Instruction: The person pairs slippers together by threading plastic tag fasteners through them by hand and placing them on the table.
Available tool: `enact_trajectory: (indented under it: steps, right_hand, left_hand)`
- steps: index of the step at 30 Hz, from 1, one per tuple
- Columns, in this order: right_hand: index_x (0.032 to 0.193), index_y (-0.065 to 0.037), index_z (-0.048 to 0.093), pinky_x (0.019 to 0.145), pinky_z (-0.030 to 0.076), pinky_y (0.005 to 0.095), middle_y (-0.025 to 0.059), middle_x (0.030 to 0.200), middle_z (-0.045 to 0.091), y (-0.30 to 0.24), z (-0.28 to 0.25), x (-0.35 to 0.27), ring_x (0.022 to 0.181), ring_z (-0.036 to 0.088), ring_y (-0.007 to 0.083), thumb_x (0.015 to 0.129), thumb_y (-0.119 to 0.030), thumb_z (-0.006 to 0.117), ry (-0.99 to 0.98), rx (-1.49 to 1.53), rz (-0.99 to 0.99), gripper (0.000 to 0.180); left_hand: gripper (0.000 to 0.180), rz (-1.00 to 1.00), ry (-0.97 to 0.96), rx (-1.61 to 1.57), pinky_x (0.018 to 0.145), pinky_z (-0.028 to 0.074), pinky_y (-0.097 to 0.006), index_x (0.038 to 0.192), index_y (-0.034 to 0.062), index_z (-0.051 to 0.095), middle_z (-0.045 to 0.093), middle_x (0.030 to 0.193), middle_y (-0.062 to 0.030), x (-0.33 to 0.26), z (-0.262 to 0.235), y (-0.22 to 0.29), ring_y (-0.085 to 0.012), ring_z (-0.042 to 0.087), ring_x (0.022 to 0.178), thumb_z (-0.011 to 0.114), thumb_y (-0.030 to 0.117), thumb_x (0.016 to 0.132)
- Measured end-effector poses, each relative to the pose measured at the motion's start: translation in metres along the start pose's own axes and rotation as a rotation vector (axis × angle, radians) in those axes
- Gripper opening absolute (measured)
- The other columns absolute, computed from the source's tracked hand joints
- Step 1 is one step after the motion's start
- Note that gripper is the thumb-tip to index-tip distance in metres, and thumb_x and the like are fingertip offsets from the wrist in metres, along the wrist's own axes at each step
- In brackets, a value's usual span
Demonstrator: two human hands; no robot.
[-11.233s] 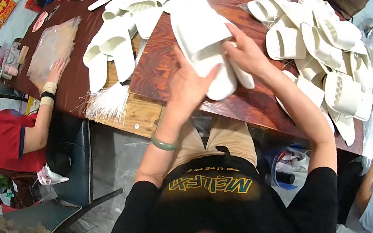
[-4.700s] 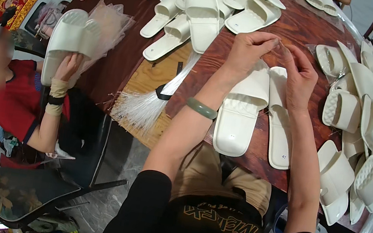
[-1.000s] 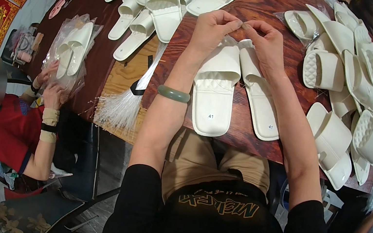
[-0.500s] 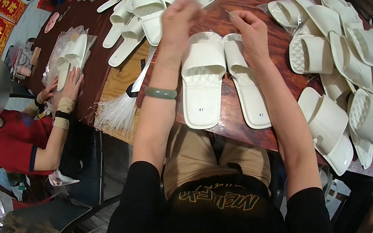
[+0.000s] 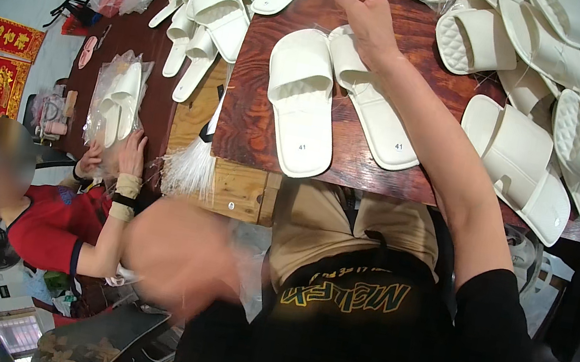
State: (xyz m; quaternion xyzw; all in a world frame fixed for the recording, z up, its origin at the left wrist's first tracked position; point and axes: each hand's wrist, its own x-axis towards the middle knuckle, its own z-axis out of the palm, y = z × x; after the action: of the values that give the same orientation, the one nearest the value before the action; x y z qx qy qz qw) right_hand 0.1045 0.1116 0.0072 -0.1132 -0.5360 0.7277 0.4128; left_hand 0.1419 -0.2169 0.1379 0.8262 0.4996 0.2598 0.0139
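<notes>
A pair of white slippers lies side by side on the table in front of me: the left slipper (image 5: 304, 130) is flat and fully visible, while my right forearm crosses above part of the right slipper (image 5: 384, 131). Just beyond their toes, my right hand (image 5: 369, 22) hovers with thumb and fingers pinched together. What it holds, if anything, is too small to make out. Below the table edge on the left, my left hand (image 5: 177, 258) is smeared by motion, so its fingers cannot be read. Clear plastic film (image 5: 253, 263) shows beside it.
White slippers are heaped at right (image 5: 513, 153) and far left (image 5: 219, 8). White plastic strands (image 5: 188, 168) hang off the table's left side. At the dark table, a co-worker (image 5: 57, 219) in red handles bagged slippers (image 5: 121, 103). A chair (image 5: 98, 344) stands lower left.
My left hand has swung down from above the slippers to below the table edge. My right hand stays past the toes, fingers pinched. The view has shifted; the co-worker's hands remain at the bag.
</notes>
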Motion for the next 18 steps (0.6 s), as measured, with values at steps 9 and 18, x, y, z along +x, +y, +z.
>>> enact_trajectory:
  steps: [9,18]
  right_hand:
    - [0.102,-0.003,0.061,0.064,0.042,0.0192,-0.0004,0.085,0.062,-0.073,0.026,-0.013,0.071,0.054,0.0056,0.086,-0.017,0.060,-0.154,0.172,-0.030,0.021]
    - [0.096,0.003,0.058,0.063,0.049,0.0258,0.0026,0.072,0.055,-0.192,0.067,-0.089,0.067,0.055,0.0097,0.088,-0.010,0.057,-0.005,0.255,-0.009,0.016]
  left_hand:
    - [0.056,-1.236,-0.033,0.381,0.066,0.050,-0.042,0.079,-0.0015,0.065,0.065,0.079,-0.0207,0.101,0.126,-0.130,-0.0352,0.064,0.076,0.048,0.052,0.084]
    - [0.019,-0.738,0.343,0.484,0.065,0.043,-0.043,0.077,0.0020,0.059,0.057,0.078,-0.0176,0.006,0.073,-0.113,-0.0320,0.056,0.076,0.046,0.015,0.081]
